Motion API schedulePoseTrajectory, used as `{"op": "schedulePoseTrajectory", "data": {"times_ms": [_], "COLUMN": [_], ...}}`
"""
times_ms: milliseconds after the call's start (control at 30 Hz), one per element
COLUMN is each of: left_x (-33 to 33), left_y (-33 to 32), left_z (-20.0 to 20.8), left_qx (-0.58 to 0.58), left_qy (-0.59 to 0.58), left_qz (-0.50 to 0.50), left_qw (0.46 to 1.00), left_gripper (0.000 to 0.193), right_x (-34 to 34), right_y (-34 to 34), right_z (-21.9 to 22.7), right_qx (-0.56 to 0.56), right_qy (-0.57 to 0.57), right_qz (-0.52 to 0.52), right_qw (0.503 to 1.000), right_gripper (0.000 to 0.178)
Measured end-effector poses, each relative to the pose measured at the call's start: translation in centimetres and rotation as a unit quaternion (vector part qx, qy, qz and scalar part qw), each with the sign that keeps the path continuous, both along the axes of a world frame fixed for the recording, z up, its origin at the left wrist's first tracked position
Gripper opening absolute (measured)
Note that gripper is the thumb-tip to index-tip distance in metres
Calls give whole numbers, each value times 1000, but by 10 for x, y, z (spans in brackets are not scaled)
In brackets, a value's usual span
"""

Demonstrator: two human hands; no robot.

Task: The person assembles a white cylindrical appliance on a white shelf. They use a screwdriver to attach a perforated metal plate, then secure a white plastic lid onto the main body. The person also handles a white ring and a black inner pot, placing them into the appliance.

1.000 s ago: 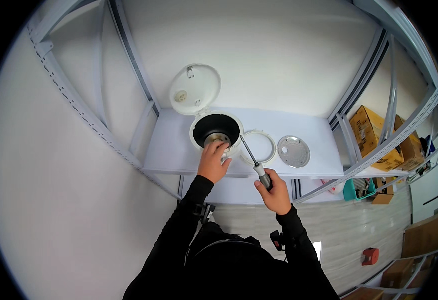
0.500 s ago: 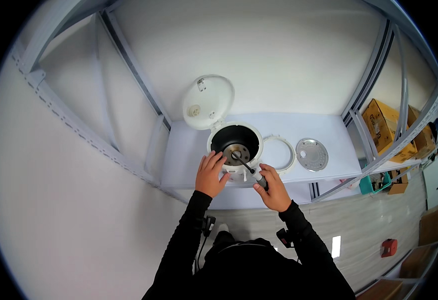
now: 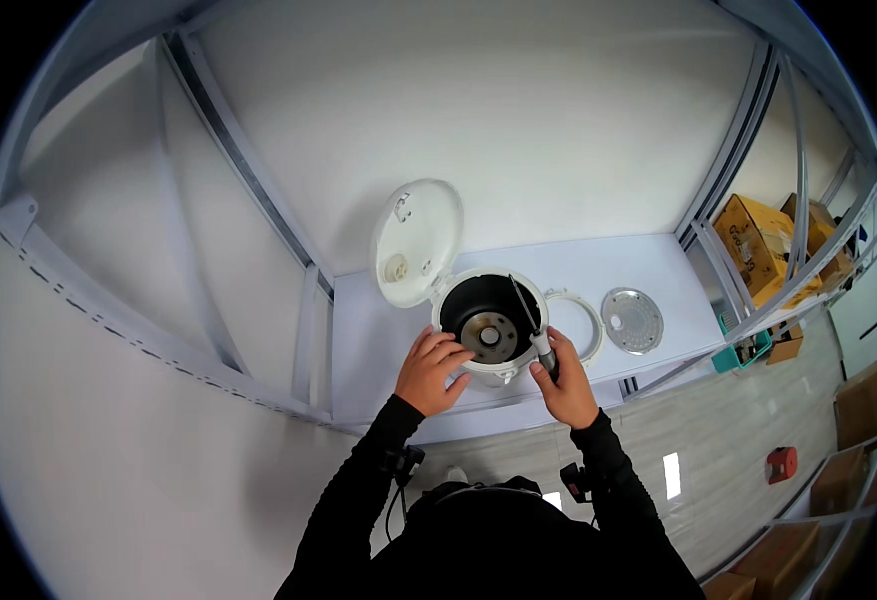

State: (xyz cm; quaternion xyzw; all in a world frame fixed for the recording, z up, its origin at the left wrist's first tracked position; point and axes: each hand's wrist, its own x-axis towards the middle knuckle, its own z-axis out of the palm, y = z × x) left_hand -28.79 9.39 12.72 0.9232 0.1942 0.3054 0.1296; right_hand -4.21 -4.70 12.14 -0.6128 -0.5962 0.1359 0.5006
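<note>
A white rice cooker (image 3: 476, 293) stands in front of me with its lid (image 3: 420, 240) swung up to the left. No inner pot sits in it, so the round metal heating plate (image 3: 488, 338) shows at the bottom of the dark cavity. My right hand (image 3: 568, 393) is closed around the handle of a screwdriver (image 3: 541, 343) at the cooker's right front. The long shaft slants up across the cavity's right side, its tip off the heating plate. My left hand (image 3: 430, 375) rests at the left front rim, fingers stretched over the edge and holding nothing.
A white ring (image 3: 591, 322) and a round perforated metal plate (image 3: 632, 321) lie on the white shelf (image 3: 388, 350) to the right. Grey frame posts (image 3: 728, 140) flank the shelf. Cardboard boxes (image 3: 758, 245) and a teal basket (image 3: 740, 355) are farther right. A red object (image 3: 781, 465) is on the floor.
The screwdriver's tip has come up off the heating plate and swung toward the far right of the cavity. My left fingers stay at the front rim. The whole view has shifted slightly.
</note>
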Motion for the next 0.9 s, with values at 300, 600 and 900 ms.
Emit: {"op": "schedulePoseTrajectory", "data": {"times_ms": [300, 600, 900], "left_x": [31, 59, 66], "left_y": [8, 2, -14], "left_z": [-9, -10, 8], "left_qx": [45, 28, 6], "left_qy": [-72, -76, -133], "left_qz": [-14, 18, 72], "left_qw": [996, 997, 988], "left_gripper": [22, 23, 26], "right_x": [1, 41, 70], "right_y": [45, 73, 98], "right_z": [-10, 3, 17], "right_qx": [19, -8, 11], "right_qy": [-68, -95, -133], "right_qz": [-63, -13, 37], "right_qw": [995, 995, 990], "right_gripper": [43, 39, 34]}}
